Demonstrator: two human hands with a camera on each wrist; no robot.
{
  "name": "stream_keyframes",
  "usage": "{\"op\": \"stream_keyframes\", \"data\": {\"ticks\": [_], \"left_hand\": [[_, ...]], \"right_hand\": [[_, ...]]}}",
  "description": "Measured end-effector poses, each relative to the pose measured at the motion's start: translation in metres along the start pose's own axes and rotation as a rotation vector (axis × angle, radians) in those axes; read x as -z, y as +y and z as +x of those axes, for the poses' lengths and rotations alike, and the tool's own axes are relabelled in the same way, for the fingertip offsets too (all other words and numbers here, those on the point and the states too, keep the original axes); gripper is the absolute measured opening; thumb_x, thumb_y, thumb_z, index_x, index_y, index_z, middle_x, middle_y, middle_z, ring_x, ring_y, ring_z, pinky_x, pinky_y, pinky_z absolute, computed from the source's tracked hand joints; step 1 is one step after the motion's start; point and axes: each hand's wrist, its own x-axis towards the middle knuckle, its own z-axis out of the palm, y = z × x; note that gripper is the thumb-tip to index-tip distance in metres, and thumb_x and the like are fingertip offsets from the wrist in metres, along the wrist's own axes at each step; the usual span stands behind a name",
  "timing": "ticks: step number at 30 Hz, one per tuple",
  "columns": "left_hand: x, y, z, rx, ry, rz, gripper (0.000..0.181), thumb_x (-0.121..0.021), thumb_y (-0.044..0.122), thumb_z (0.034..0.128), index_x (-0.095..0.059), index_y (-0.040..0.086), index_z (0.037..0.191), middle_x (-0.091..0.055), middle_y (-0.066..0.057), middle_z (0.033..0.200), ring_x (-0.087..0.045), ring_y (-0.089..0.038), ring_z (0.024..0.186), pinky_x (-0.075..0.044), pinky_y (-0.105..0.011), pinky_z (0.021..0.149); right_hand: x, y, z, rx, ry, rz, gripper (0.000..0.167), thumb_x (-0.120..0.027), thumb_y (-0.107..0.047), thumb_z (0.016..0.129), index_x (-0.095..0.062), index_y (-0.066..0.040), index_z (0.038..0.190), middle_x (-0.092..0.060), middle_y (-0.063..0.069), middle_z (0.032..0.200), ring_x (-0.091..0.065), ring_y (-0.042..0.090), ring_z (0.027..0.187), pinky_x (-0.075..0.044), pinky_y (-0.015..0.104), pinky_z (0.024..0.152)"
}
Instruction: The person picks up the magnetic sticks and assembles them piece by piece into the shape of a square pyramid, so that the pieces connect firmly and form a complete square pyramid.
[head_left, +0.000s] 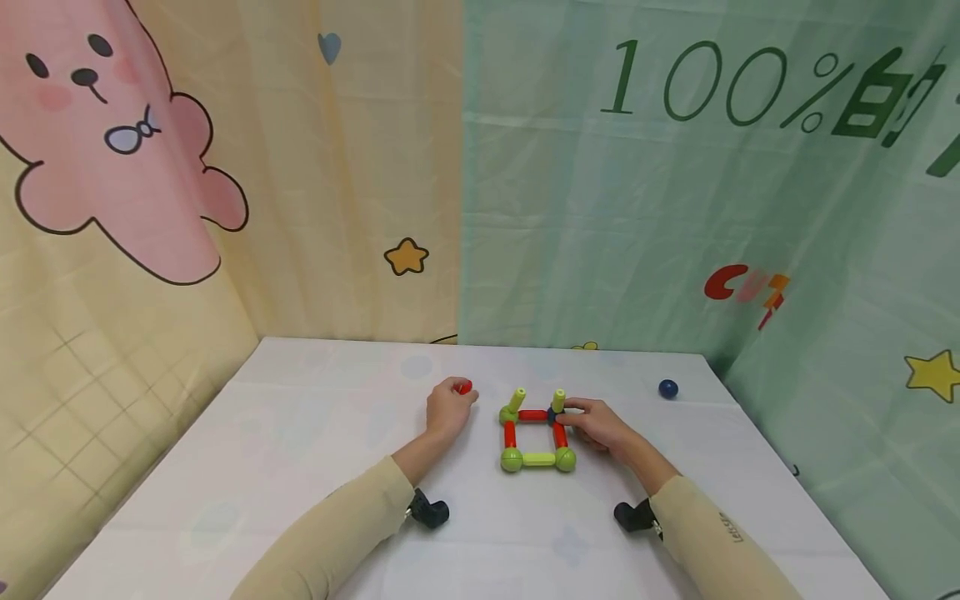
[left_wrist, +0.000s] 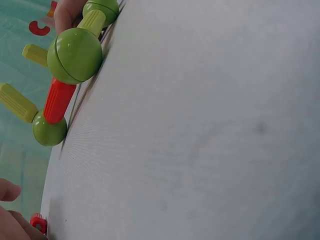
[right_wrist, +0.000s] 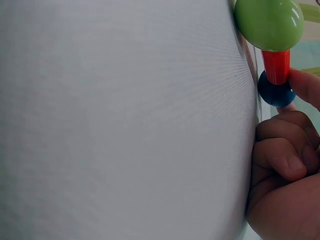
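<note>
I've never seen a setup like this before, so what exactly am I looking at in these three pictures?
There's no robot here, just a person working bare-handed. The wide picture comes from a head-worn camera looking forward and down. The other two come from cameras on the left and right wrists and look tilted; the black devices by the sleeves are probably those cameras. On the white table stands a square frame of red rods and a light green rod, joined by three green balls and one dark blue ball, with two yellow-green rods pointing up from its far corners. A loose blue ball lies off to the right. The left hand holds a small red piece, partly hidden by its fingers. The right hand pinches the frame's dark blue ball.
</note>
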Motion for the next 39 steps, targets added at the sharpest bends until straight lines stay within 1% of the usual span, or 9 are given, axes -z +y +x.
{"op": "stream_keyframes", "data": {"ticks": [6, 12, 14, 18, 21, 23, 26, 33, 39], "left_hand": [[-0.0003, -0.0008, 0.0033, 0.047, 0.000, 0.032, 0.035, -0.071, 0.015, 0.0917, -0.068, 0.004, 0.125, -0.068, -0.016, 0.124, -0.060, -0.033, 0.117, -0.051, -0.046, 0.100], [-0.0012, -0.0008, 0.0037, 0.058, 0.001, 0.056, 0.038, -0.071, 0.014, 0.0921, -0.068, 0.002, 0.127, -0.066, -0.017, 0.129, -0.060, -0.034, 0.120, -0.050, -0.047, 0.102], [-0.0014, -0.0008, 0.0032, 0.053, 0.000, 0.073, 0.036, -0.071, 0.014, 0.0919, -0.069, 0.002, 0.125, -0.067, -0.017, 0.127, -0.060, -0.034, 0.120, -0.050, -0.047, 0.101], [-0.0009, 0.0000, 0.0010, 0.044, -0.001, 0.104, 0.028, -0.072, 0.013, 0.0903, -0.073, 0.005, 0.117, -0.070, -0.015, 0.115, -0.063, -0.032, 0.111, -0.052, -0.046, 0.098], [-0.0005, 0.0006, 0.0002, 0.032, -0.007, 0.129, 0.022, -0.072, 0.012, 0.0877, -0.075, 0.006, 0.109, -0.073, -0.012, 0.104, -0.066, -0.030, 0.101, -0.054, -0.044, 0.092], [-0.0002, 0.0009, 0.0002, 0.027, -0.018, 0.145, 0.019, -0.072, 0.011, 0.0861, -0.076, 0.006, 0.104, -0.074, -0.011, 0.101, -0.067, -0.028, 0.096, -0.054, -0.043, 0.088], [0.0000, 0.0019, 0.0002, 0.031, -0.035, 0.170, 0.016, -0.072, 0.011, 0.0848, -0.077, 0.007, 0.100, -0.074, -0.011, 0.102, -0.066, -0.028, 0.094, -0.053, -0.043, 0.085], [-0.0001, 0.0049, -0.0011, 0.052, -0.078, 0.209, 0.018, -0.072, 0.012, 0.0863, -0.077, 0.008, 0.103, -0.073, -0.011, 0.106, -0.065, -0.028, 0.099, -0.053, -0.043, 0.087], [-0.0014, 0.0063, -0.0016, 0.021, -0.093, 0.264, 0.020, -0.073, 0.013, 0.0871, -0.077, 0.007, 0.106, -0.073, -0.011, 0.107, -0.065, -0.027, 0.098, -0.053, -0.043, 0.087]], "right_hand": [[-0.0008, -0.0017, -0.0014, -0.003, 0.006, 0.010, 0.045, -0.069, -0.027, 0.093, -0.063, -0.015, 0.136, -0.031, -0.003, 0.053, -0.025, 0.014, 0.042, -0.023, 0.025, 0.043], [-0.0010, -0.0013, -0.0018, -0.002, 0.008, 0.007, 0.044, -0.070, -0.028, 0.093, -0.064, -0.016, 0.134, -0.031, -0.002, 0.052, -0.024, 0.014, 0.042, -0.023, 0.025, 0.042], [-0.0012, -0.0011, -0.0014, -0.002, 0.011, 0.005, 0.043, -0.070, -0.028, 0.093, -0.064, -0.016, 0.134, -0.031, -0.002, 0.052, -0.024, 0.014, 0.042, -0.022, 0.025, 0.042], [-0.0014, -0.0015, -0.0014, -0.003, 0.006, 0.003, 0.044, -0.070, -0.029, 0.093, -0.064, -0.015, 0.134, -0.031, -0.003, 0.053, -0.025, 0.014, 0.042, -0.023, 0.025, 0.042], [-0.0010, -0.0019, -0.0016, -0.003, 0.001, 0.002, 0.045, -0.069, -0.029, 0.093, -0.063, -0.015, 0.135, -0.032, -0.003, 0.053, -0.025, 0.014, 0.042, -0.023, 0.025, 0.043], [-0.0009, -0.0020, -0.0017, -0.008, 0.002, 0.005, 0.045, -0.069, -0.029, 0.093, -0.063, -0.015, 0.135, -0.032, -0.003, 0.053, -0.025, 0.014, 0.042, -0.023, 0.025, 0.043], [-0.0011, -0.0014, -0.0013, -0.006, 0.007, 0.000, 0.045, -0.069, -0.029, 0.093, -0.063, -0.015, 0.135, -0.033, -0.003, 0.054, -0.026, 0.014, 0.042, -0.024, 0.025, 0.043], [-0.0026, -0.0004, 0.0000, -0.009, 0.019, -0.001, 0.044, -0.068, -0.028, 0.093, -0.063, -0.015, 0.135, -0.033, -0.002, 0.054, -0.027, 0.015, 0.043, -0.024, 0.025, 0.043], [-0.0027, 0.0003, 0.0011, -0.009, 0.022, 0.002, 0.042, -0.068, -0.028, 0.094, -0.064, -0.015, 0.134, -0.033, -0.002, 0.054, -0.026, 0.015, 0.043, -0.024, 0.025, 0.043]]}}
